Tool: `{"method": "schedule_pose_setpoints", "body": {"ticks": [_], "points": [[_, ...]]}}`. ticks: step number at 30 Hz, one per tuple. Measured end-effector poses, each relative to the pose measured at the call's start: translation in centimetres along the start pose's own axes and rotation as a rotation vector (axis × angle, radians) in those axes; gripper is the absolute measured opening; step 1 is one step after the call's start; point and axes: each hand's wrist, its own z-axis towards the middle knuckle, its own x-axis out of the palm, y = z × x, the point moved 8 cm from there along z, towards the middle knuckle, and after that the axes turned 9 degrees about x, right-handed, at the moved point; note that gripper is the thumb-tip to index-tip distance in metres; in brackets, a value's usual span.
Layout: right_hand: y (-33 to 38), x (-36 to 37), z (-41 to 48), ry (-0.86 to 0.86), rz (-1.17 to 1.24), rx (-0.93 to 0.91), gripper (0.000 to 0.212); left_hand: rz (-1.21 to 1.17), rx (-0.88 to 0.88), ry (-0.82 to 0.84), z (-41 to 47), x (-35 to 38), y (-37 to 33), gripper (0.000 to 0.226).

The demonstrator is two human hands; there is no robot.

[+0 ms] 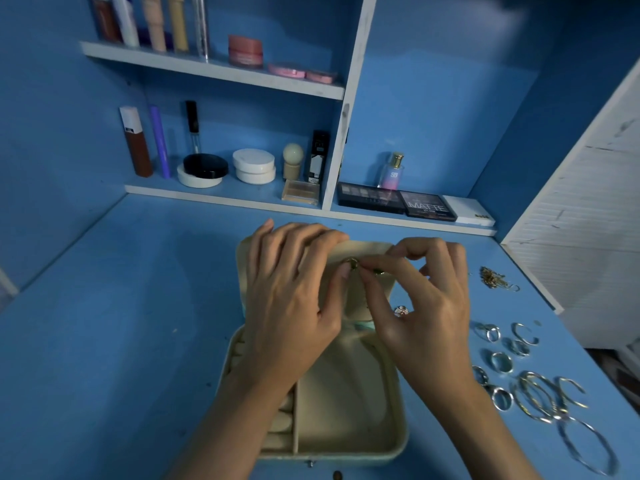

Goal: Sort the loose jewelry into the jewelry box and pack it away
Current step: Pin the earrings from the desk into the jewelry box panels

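A cream jewelry box lies open on the blue desk, its lid flat at the far side. My left hand holds the lid's inner panel, fingers curled over its top edge. My right hand pinches a small earring against that panel; a second small stud sits beside it. Another sparkly piece shows by my right palm. Loose silver rings, hoop earrings and a gold chain lie on the desk to the right.
Shelves behind the box hold makeup bottles, round compacts, a perfume bottle and eyeshadow palettes. A white slatted panel borders the desk on the right. Bare blue desk stretches left of the box.
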Motion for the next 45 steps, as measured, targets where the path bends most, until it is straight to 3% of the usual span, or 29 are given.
{"method": "schedule_pose_setpoints", "body": {"ticks": [4,7,15,20,45], "points": [[-1.7,-1.6,0.1,0.002,0.093,0.041,0.016,0.005,0.005,-0.014,0.0,0.0,0.0,0.024],[-5.6,-2.2,0.6,0.037,0.121,0.195,0.015,0.003,0.007,-0.016,0.0,0.0,0.0,0.024],[-14.5,1.8,0.8,0.405,-0.101,0.489,0.017,0.005,0.004,-0.004,0.0,0.1,0.0,0.025],[-15.6,4.1,0.3,0.536,-0.178,0.502,0.022,0.017,0.004,-0.004,0.0,0.1,0.0,0.025],[-16.1,4.9,-0.1,0.496,-0.21,0.41,0.018,0.044,0.001,0.024,0.1,0.2,0.0,0.025]]}}
